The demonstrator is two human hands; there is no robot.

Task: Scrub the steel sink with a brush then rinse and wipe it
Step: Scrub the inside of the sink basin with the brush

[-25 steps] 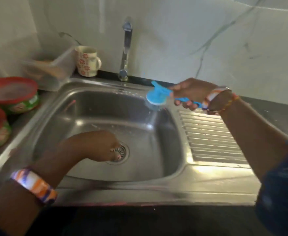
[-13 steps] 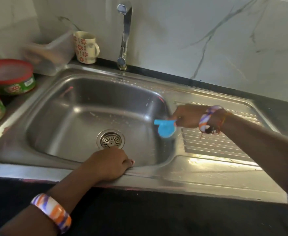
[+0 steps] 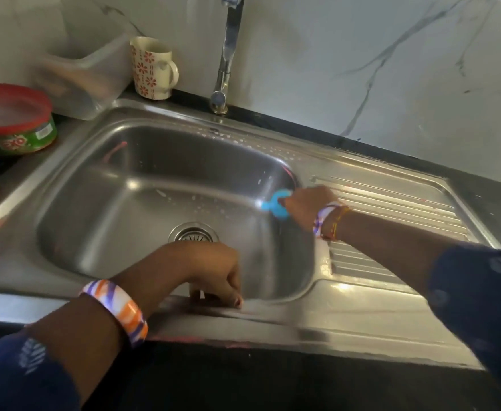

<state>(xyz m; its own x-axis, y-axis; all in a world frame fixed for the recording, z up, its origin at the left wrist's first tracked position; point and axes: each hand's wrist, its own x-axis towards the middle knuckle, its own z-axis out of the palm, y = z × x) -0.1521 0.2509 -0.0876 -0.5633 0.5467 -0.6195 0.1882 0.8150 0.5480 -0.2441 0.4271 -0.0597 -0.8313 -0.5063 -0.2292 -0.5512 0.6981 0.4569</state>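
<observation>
The brush (image 3: pixel 276 205) has dropped from the sink's back rim, where it was a second ago, down to the right wall of the basin, and the left hand (image 3: pixel 213 271) has come off the drain (image 3: pixel 192 232) to the front rim. The right hand (image 3: pixel 308 204) is curled round the brush handle, with the blue head pointing left against the steel just below the rim. The left hand rests on the front edge of the sink (image 3: pixel 74 247), fingers bent over the lip; it seems to brace there and holds nothing loose.

Judging by looks, the brush is light, stiff plastic, probably slick when wet, so a full grip on the handle close behind the head should give the most pressure. The steel wall is hard and smooth, with white soap flecks across the back rim and floor. The tap (image 3: pixel 228 54) shows no water. Scrubbing looks under way; rinse and wipe remain.
</observation>
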